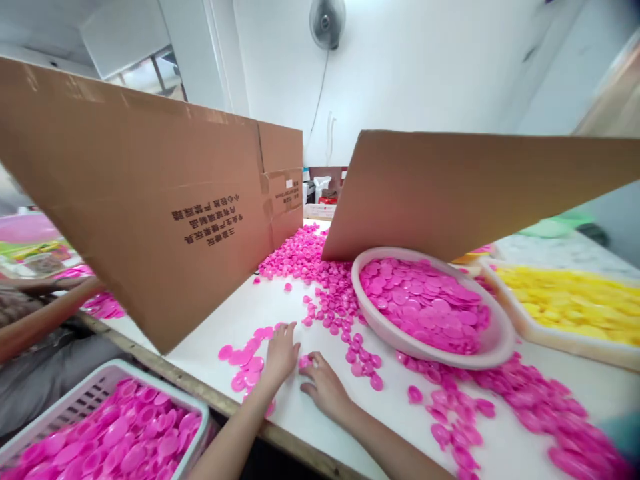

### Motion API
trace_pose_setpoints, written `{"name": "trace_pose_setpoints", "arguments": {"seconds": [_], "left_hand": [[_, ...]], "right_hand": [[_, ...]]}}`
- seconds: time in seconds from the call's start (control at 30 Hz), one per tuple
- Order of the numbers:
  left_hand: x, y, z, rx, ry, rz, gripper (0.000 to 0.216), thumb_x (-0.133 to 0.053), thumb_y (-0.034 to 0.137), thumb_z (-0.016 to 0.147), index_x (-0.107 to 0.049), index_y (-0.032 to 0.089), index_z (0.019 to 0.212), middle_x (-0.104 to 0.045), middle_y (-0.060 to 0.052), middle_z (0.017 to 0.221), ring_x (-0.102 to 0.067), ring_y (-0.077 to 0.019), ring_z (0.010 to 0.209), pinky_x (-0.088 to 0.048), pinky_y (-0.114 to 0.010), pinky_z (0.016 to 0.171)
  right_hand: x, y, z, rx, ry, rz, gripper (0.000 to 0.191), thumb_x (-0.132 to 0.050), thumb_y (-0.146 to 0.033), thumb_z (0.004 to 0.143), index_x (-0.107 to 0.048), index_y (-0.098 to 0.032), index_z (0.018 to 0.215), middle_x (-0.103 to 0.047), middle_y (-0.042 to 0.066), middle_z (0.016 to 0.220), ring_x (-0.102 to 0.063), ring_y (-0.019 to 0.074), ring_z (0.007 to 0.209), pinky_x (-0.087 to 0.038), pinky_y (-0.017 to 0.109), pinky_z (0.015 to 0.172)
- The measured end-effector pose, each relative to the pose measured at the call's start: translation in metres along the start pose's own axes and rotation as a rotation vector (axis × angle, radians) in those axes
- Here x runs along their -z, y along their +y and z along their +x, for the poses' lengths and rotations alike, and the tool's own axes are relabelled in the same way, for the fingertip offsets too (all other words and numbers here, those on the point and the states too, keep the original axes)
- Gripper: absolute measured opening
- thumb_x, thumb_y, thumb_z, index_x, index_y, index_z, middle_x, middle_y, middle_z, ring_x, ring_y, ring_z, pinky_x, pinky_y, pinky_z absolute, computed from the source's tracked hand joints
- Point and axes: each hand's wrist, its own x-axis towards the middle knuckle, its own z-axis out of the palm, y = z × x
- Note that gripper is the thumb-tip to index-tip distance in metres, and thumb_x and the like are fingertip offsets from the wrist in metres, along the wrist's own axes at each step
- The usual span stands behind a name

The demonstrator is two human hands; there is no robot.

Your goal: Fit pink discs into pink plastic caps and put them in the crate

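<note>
In the head-worn view, a person's left hand [280,357] lies open and palm-down on a white worktable [190,340], fingers spread, gripping nothing that can be seen. It sits just beside a small cluster of pink plastic discs [245,363] near the table's front edge, a wooden strip [210,407]. The right hand [326,388] rests close by, fingers curled, its fingertips [306,368] at a single pink disc [304,361]; whether that disc is pinched or only touched cannot be told.

More discs run in a loose trail up the table toward a heaped pile [295,253] at the far edge and spread across the right front corner [530,400]. An oval plastic basin [415,350] full of the same discs sits tilted against a cardboard sheet [440,193]. A second cardboard sheet [150,200], printed with dark Chinese characters, stands to the left. A slotted white plastic crate [115,367] heaped with pink discs sits beyond the front edge at lower left. A white tray [550,347] of yellow discs [575,303] lies at the right, and a co-worker's forearm [40,327] reaches in at the far left. A wall fan [327,23] hangs above.
</note>
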Motion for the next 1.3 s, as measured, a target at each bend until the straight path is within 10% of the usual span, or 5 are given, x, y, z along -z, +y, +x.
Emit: {"name": "trace_pose_setpoints", "arguments": {"seconds": [0.2,0.47,0.63,1.3], "left_hand": [[-0.042,0.042,0.021,-0.033,-0.035,-0.061,0.035,-0.028,0.015,0.082,-0.042,0.016,0.115,-0.049,-0.012,0.114,-0.045,-0.0203,0.104,-0.034,-0.034,0.084],[-0.02,0.007,-0.036,-0.035,-0.126,-0.57,0.037,-0.054,0.024,0.07,-0.042,0.021,0.105,-0.06,-0.002,0.087,-0.054,-0.0142,0.084,-0.039,-0.026,0.075],[-0.02,0.006,-0.036,0.01,-0.12,-0.699,0.051,-0.058,0.026,0.067,-0.037,0.022,0.113,-0.063,-0.001,0.086,-0.058,-0.0153,0.082,-0.04,-0.027,0.075],[-0.019,0.006,-0.034,0.033,-0.17,-0.76,0.051,-0.065,0.025,0.059,-0.044,0.023,0.105,-0.066,0.0,0.08,-0.061,-0.0152,0.078,-0.044,-0.025,0.072]], "right_hand": [[0.021,0.012,-0.027,-0.028,-0.023,-0.158,0.014,-0.052,-0.021,0.076,-0.06,-0.021,0.087,-0.056,0.003,0.089,-0.05,0.0168,0.085,-0.038,0.026,0.077],[0.042,0.022,-0.002,-0.231,0.161,0.165,0.026,-0.037,-0.021,0.082,-0.059,-0.014,0.093,-0.063,0.008,0.079,-0.059,0.0169,0.073,-0.045,0.027,0.066],[0.028,0.02,0.026,-0.458,-0.037,0.533,0.015,-0.05,-0.02,0.073,-0.056,-0.014,0.086,-0.057,-0.002,0.049,-0.052,0.0108,0.041,-0.042,0.02,0.039],[0.024,0.023,0.047,-0.547,-0.232,0.603,0.006,-0.05,-0.019,0.077,-0.045,-0.016,0.079,-0.061,0.001,0.055,-0.061,0.0143,0.05,-0.048,0.022,0.045]]}}
